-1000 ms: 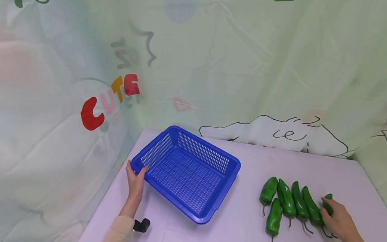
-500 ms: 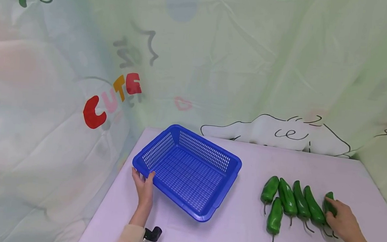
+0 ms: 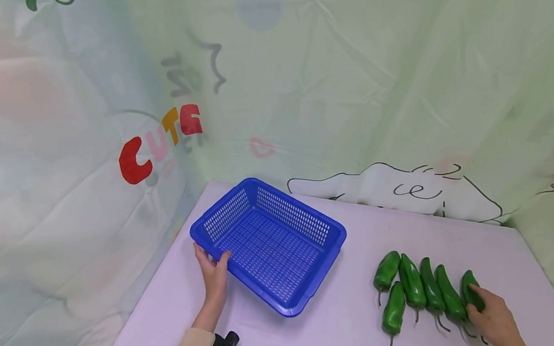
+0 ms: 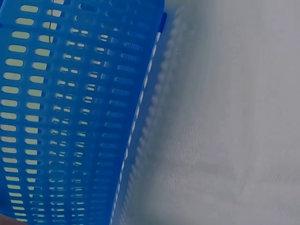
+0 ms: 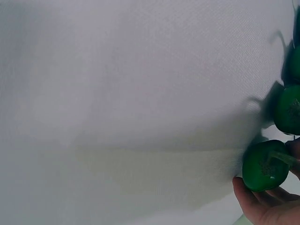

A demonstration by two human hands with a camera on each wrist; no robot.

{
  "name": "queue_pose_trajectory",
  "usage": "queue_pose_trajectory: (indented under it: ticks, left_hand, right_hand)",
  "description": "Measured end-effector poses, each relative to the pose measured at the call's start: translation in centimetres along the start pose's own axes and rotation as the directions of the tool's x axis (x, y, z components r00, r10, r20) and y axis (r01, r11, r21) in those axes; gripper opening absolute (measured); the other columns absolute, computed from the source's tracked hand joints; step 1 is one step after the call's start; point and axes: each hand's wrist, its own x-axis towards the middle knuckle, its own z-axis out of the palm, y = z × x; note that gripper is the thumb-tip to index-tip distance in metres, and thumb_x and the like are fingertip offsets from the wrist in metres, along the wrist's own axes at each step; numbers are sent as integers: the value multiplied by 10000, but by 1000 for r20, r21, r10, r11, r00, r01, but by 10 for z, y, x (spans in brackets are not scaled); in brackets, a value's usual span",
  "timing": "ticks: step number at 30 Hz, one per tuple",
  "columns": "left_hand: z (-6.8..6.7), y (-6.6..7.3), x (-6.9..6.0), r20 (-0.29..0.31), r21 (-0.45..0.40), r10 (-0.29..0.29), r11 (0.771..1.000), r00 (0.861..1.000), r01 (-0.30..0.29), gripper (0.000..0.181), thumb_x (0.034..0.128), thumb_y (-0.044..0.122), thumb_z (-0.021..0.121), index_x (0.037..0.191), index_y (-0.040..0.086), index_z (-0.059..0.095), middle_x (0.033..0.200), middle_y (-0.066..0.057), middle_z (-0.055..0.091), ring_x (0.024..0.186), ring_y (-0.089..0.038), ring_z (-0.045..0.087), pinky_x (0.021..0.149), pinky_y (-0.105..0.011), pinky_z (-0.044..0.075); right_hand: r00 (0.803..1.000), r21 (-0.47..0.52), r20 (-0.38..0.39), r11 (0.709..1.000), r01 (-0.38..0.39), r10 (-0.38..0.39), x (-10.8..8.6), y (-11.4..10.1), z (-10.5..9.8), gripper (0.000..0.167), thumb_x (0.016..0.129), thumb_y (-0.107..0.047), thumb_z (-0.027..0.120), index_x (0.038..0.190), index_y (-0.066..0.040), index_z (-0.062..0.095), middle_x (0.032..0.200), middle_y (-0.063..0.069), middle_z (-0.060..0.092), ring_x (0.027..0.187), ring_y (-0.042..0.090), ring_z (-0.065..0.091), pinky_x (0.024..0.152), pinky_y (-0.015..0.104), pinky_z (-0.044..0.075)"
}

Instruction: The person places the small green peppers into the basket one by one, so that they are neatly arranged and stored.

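Note:
In the head view a blue plastic basket (image 3: pixel 272 247) with slotted walls stands askew at left of centre. My left hand (image 3: pixel 213 281) is at its near left rim, thumb over the edge and fingertips outside below it. The left wrist view shows the basket's slotted wall (image 4: pixel 70 112). At the right my right hand (image 3: pixel 493 319) grips a long green pepper (image 3: pixel 470 289), the outermost of a row. From the right wrist, fingers and thumb lie around the pepper's stem end (image 5: pixel 265 166).
Several more green peppers (image 3: pixel 411 281) lie left of the right hand, stems toward me, one nearer pepper (image 3: pixel 394 310) set in front. They rest on a white-covered table (image 3: pixel 343 328). Printed cloth (image 3: pixel 336 91) hangs behind and at both sides.
My left hand has slid right along the basket's near rim, while the basket hardly moves. The right hand stays around the outer pepper, which now shows more beyond the fingers.

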Motion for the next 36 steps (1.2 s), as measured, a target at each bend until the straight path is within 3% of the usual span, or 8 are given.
queue_pose_trajectory:
  ticks: [9, 16, 20, 26, 36]
  left_hand:
    - [5, -4, -6, -13, 21, 24, 1000, 1000, -23, 1014, 881, 58, 611, 1580, 171, -116, 1637, -174, 30, 1453, -454, 174, 1146, -519, 243]
    - [5, -4, -9, -6, 33, 33, 999, 999, -33, 1028, 872, 17, 603, 1579, 184, -124, 1642, -157, -1, 1459, -459, 145, 1144, -535, 234]
    - [6, 8, -16, 2, 35, 27, 999, 1000, -28, 1016, 869, -11, 585, 1574, 141, -131, 1634, -193, -13, 1456, -475, 131, 1149, -547, 212]
    - [9, 28, -26, 4, 58, 28, 998, 1000, -29, 979, 880, -17, 553, 1567, 97, -134, 1625, -229, -30, 1447, -498, 125, 1151, -554, 192]
    - [8, -7, -8, -18, 64, 42, 997, 999, -41, 1016, 884, 9, 586, 1577, 186, -136, 1647, -136, -27, 1467, -429, 147, 1159, -527, 198]
  right_hand:
    - [1000, -14, 15, 1000, -23, 23, 0, 3, -1, 454, 846, 40, 566, 1231, 247, 439, 1173, 543, 404, 999, 673, 449, 748, 693, 420]
    - [989, -58, 88, 992, -110, 115, 0, -1, -11, 507, 864, -47, 615, 1249, 217, 419, 1186, 540, 395, 1006, 683, 438, 735, 696, 439]
    - [981, -62, 113, 986, -153, 159, 1, -4, -14, 535, 858, -74, 628, 1253, 211, 408, 1180, 535, 397, 994, 672, 450, 726, 684, 453]
    - [986, -68, 80, 988, -141, 146, 0, -4, -16, 528, 858, -93, 647, 1225, 213, 423, 1146, 535, 427, 965, 675, 472, 695, 662, 465]
    - [994, -35, 8, 994, -106, 106, 3, -10, -30, 504, 855, -78, 655, 1180, 251, 454, 1060, 513, 499, 858, 625, 548, 609, 568, 499]
